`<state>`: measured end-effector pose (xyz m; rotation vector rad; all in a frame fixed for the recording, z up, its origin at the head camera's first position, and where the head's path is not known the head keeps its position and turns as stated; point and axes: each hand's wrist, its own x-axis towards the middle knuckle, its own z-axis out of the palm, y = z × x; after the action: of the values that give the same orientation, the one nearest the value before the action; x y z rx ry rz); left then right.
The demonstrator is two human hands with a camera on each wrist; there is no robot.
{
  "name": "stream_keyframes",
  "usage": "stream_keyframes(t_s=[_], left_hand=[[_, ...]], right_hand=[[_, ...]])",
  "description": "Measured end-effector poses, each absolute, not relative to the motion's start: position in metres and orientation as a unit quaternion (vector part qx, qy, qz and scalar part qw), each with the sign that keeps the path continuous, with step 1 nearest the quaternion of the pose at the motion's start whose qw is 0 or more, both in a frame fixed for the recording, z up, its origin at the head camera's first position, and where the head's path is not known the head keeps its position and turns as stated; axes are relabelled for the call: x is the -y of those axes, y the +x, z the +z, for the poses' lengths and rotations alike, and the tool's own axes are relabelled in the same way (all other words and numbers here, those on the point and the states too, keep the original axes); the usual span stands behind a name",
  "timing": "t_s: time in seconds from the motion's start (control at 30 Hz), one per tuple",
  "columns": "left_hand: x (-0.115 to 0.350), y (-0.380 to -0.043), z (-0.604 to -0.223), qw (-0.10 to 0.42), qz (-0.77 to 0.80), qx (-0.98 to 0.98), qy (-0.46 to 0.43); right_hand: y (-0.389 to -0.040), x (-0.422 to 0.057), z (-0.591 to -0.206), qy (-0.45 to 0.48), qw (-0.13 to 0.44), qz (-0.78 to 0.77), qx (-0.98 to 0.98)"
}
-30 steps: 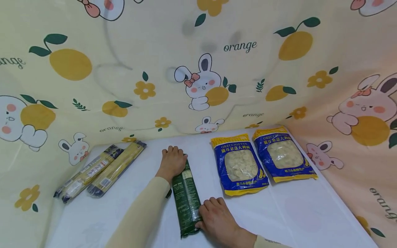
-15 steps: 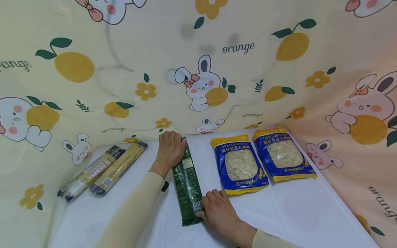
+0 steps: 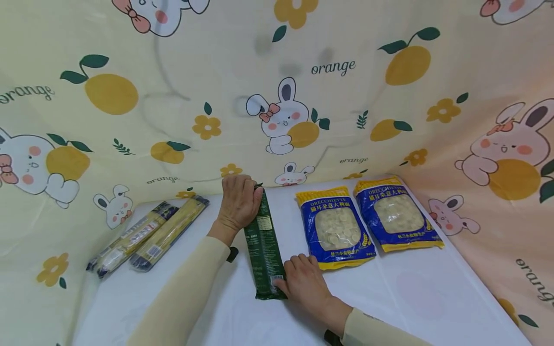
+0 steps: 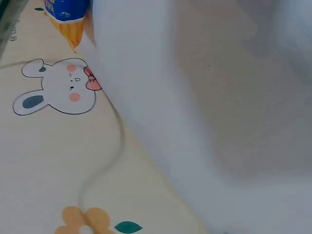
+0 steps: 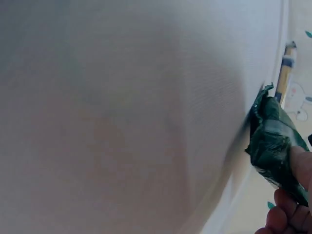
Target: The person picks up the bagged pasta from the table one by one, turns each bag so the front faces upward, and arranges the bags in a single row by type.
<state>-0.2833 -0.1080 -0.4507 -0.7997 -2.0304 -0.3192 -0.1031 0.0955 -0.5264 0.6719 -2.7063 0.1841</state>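
Note:
A long green pasta packet lies lengthwise on the white table, its printed back face up. My left hand grips its far end, thumb along the right side and fingers over the top. At the near right corner my right hand pinches the packet, thumb on top. The right wrist view shows the crimped end of the green packet between thumb and curled fingers. In the left wrist view the left hand is out of sight; only a dark green edge shows in the top left corner.
Two blue and yellow orecchiette bags lie to the right, the nearer close by my right hand. On the left are clear packs of long yellow pasta. A printed curtain hangs behind the table.
Both hands have slid the green packet away from me, toward the curtain, keeping hold of its two ends. The bags and clear packs have stayed where they were.

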Motion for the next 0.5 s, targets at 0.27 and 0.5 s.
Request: stream_keyframes(t_s=[0.27,0.5], left_hand=[[0.103,-0.271,-0.435,0.396,-0.127,0.850,-0.323],[0.094,-0.255,-0.410,0.333,-0.092,0.898,-0.272]], right_hand=[[-0.102,-0.099,-0.515,0.246,0.150,0.077,0.955],[-0.098,-0.107,-0.505,0.256,0.242,0.038,0.935]])
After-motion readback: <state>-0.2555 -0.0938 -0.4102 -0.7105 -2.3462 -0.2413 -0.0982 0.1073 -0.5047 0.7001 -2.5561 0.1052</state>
